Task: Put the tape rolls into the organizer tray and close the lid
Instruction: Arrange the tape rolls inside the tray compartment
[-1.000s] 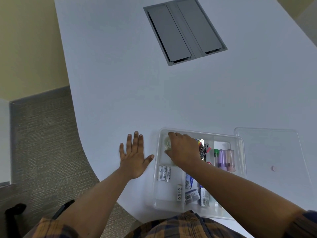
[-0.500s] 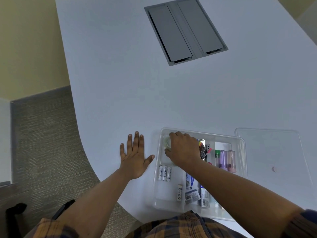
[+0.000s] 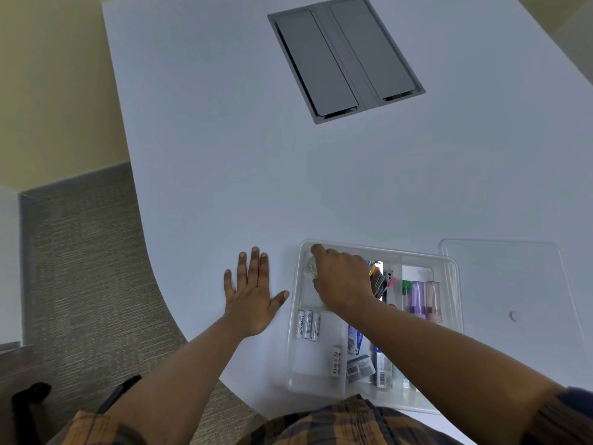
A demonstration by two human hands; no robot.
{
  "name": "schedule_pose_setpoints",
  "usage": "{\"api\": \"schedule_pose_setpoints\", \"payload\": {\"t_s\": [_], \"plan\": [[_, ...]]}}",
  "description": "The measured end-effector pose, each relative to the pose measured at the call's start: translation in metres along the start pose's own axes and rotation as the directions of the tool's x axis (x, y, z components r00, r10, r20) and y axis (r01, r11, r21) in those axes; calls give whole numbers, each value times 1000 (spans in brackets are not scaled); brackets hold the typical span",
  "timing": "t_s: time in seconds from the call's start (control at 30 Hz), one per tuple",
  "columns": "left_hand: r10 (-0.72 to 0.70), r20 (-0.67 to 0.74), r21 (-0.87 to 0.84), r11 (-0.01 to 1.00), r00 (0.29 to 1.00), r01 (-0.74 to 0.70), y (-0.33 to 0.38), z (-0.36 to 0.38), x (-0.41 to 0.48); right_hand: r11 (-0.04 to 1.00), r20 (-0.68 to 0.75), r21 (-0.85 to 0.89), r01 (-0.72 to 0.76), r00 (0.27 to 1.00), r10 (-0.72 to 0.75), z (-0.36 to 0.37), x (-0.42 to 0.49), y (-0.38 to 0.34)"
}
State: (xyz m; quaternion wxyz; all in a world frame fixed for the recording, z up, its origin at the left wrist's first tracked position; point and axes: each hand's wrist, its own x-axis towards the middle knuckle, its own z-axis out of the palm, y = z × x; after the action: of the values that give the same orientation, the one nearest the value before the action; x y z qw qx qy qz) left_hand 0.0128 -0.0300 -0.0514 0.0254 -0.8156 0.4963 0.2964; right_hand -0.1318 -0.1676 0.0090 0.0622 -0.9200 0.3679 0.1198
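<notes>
A clear plastic organizer tray [image 3: 451, 263] sits near the table's front edge. My right hand [image 3: 343, 279] reaches into its far left compartment, fingers curled over a pale clear tape roll [image 3: 310, 268] that is mostly hidden under them. The clear lid [image 3: 513, 284] lies flat on the table just right of the tray. My left hand [image 3: 253, 295] rests flat on the table left of the tray, fingers spread, holding nothing.
Inside the tray lie three white batteries [image 3: 308, 324], another battery [image 3: 336, 361], small boxes [image 3: 361, 367], binder clips [image 3: 382, 279] and pastel highlighters [image 3: 423, 300]. A grey cable hatch [image 3: 345, 56] is set into the far table. The curved table edge drops to carpet [image 3: 86, 268] on the left.
My right hand's fingers have shifted slightly toward the tray's far left corner over the tape roll. My left hand has stayed flat in place.
</notes>
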Motion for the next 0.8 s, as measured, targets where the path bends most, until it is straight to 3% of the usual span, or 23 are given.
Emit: {"api": "schedule_pose_setpoints", "payload": {"t_s": [0.23,0.37,0.47,0.6,0.8], "plan": [[-1,10,-2,1000,1000,1,-1,1,1,997,7,74,0,1000,-1,-6,-1,0],[8,10,-9,1000,1000,-8,-2,2,1,970,5,218,-104,994,105,-19,-5,12],[16,18,-15,1000,1000,-16,-2,2,1,959,45,234,-161,987,154,-26,-11,31],[12,22,-19,1000,1000,-11,-2,1,0,975,163,174,-137,981,109,-28,-18,36],[12,27,-16,1000,1000,-12,0,-1,-1,997,200,-57,-46,978,57,-17,-25,19]]}}
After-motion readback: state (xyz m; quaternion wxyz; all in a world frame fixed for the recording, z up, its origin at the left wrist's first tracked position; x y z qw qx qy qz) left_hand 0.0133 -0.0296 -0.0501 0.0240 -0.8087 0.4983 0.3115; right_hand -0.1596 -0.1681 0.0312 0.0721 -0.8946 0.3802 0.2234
